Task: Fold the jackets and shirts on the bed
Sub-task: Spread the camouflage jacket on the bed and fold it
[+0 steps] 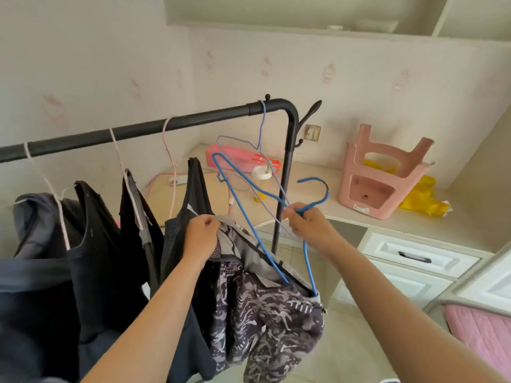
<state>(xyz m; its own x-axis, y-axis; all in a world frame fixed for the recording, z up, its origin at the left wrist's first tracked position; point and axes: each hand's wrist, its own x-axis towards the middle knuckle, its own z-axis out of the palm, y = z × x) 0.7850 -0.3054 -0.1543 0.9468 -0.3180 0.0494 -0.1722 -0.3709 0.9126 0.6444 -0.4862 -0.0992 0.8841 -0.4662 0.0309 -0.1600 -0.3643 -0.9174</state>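
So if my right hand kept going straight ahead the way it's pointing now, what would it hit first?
Probably the black upright post of the clothes rack: the right hand, its grip shut on the blue hanger, points up and left toward it. The empty purple hanger hangs about there too; depth is unclear.

blue hanger, purple-patterned jacket, pink stool
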